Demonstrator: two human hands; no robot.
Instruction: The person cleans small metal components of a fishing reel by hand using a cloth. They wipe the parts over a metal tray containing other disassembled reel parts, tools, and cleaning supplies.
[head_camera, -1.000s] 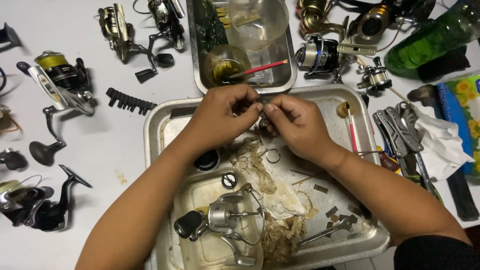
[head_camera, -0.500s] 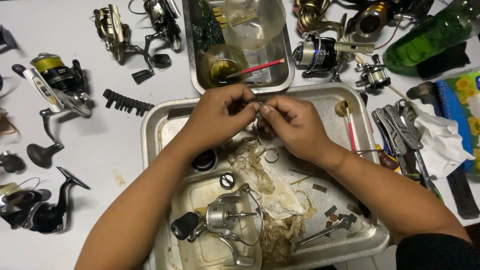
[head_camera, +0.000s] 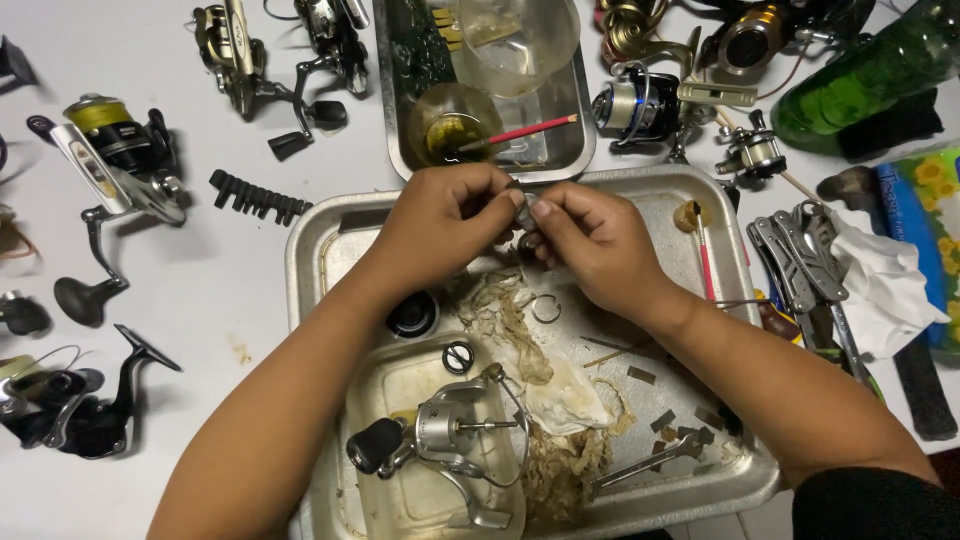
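Both hands pinch one small metal reel part (head_camera: 524, 210) over the steel tray (head_camera: 320, 240): left hand (head_camera: 445, 215) and right hand (head_camera: 590, 245) meeting fingertip to fingertip. Stripped reel body (head_camera: 455, 435), clip ring (head_camera: 545, 310) and soiled rag (head_camera: 550, 385) lie below; reassembly appears outstanding.

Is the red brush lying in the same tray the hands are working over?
No, the red brush rests in the smaller tray beyond the hands' tray.

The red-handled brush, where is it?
In the head view, the red-handled brush lies at the top centre, in the small metal tray behind both hands, its tip resting in a small glass bowl of yellowish liquid.
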